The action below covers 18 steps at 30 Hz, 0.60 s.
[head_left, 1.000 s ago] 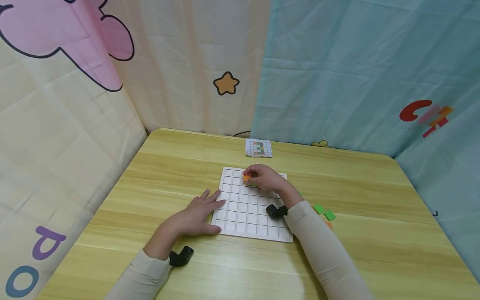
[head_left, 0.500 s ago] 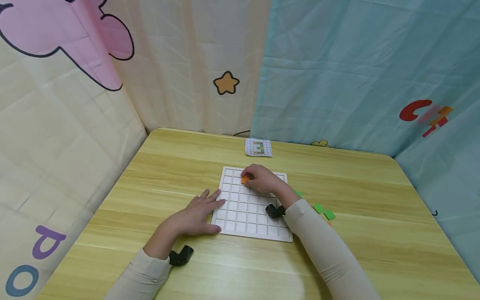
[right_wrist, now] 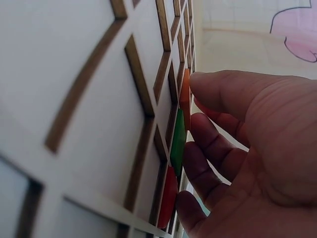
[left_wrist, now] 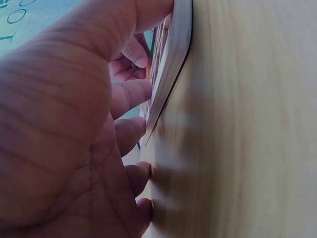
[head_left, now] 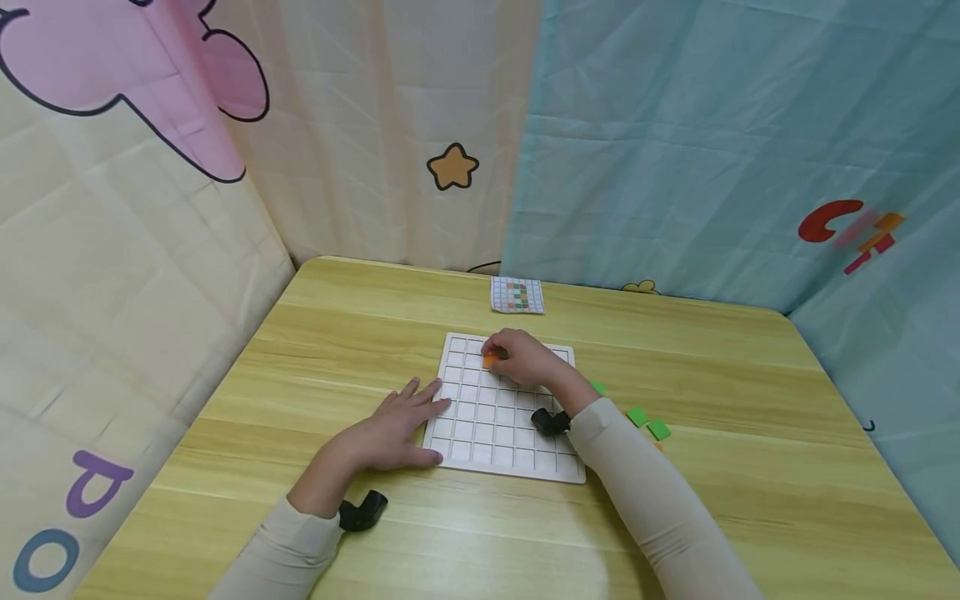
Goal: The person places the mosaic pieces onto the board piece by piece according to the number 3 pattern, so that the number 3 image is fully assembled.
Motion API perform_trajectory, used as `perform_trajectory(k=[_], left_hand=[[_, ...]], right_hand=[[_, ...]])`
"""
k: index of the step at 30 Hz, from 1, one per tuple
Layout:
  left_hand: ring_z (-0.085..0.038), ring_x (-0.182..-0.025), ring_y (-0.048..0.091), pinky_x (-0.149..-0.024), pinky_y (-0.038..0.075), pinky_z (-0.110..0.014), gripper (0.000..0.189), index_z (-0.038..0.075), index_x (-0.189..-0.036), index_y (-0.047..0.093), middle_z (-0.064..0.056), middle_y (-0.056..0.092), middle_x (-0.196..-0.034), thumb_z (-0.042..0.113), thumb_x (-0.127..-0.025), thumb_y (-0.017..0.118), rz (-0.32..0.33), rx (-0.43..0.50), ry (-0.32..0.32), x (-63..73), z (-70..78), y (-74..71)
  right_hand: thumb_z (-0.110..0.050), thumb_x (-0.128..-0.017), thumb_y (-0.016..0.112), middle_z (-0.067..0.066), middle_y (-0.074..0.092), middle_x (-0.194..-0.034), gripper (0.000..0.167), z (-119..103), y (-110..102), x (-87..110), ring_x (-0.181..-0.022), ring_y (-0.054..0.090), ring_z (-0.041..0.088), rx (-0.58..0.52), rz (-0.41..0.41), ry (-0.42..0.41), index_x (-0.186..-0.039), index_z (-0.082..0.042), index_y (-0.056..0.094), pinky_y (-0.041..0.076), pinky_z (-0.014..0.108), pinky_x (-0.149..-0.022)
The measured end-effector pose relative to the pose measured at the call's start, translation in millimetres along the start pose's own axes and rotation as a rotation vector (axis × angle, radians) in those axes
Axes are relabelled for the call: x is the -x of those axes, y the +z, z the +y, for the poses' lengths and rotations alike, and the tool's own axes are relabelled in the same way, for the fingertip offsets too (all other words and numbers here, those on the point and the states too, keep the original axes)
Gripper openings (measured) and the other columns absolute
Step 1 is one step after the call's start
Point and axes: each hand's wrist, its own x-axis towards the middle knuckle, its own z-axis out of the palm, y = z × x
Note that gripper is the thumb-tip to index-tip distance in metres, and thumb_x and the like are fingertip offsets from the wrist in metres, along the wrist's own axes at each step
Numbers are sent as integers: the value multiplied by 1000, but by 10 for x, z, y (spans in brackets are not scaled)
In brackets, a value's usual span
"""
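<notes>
A white gridded board (head_left: 483, 433) lies on the table. Over its far part is my right hand (head_left: 525, 358), thumb and fingers about an orange tile (head_left: 489, 361) at a cell. From the right wrist, the thumb touches one edge of that tile and fingertips are near its other end. Beside it in the row sit a green tile (right_wrist: 178, 144) and a red tile (right_wrist: 168, 198), largely hidden by the hand in the head view. My left hand (head_left: 390, 429) is spread at the board's left edge, thumb and some fingertips touching it, other fingertips on the table.
Loose green tiles (head_left: 659, 430) lie right of the board, with a bit of orange tile (head_left: 659, 447) partly covered by the right sleeve. A card (head_left: 517, 296) printed with a coloured grid pattern lies at the table's back edge. Black wrist devices (head_left: 363, 512) sit at both cuffs.
My right hand has shifted slightly left and lowered the orange tile toward the board; over the last half second it is nearly still. The left hand has stayed put.
</notes>
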Motion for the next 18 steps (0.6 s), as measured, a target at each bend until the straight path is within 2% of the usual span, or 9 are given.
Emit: perform_trajectory(k=[9, 18], left_hand=[[-37, -151, 4, -118, 9, -57, 79, 14, -152, 43, -6, 19, -164, 41, -85, 75, 1, -4, 1, -8, -2, -5], [-40, -150, 6, -117, 11, -59, 80, 11, -151, 43, -11, 21, -163, 41, -85, 75, 12, -4, 36, -16, -35, 6]], right_hand=[[-5, -92, 67, 2, 62, -104, 20, 9, 8, -15, -96, 52, 20, 36, -3, -1, -112, -8, 68, 45, 37, -92], [-6, -92, 67, 2, 63, -108, 20, -17, 5, -1, -101, 54, 20, 64, -2, -2, -113, -9, 68, 45, 39, -95]])
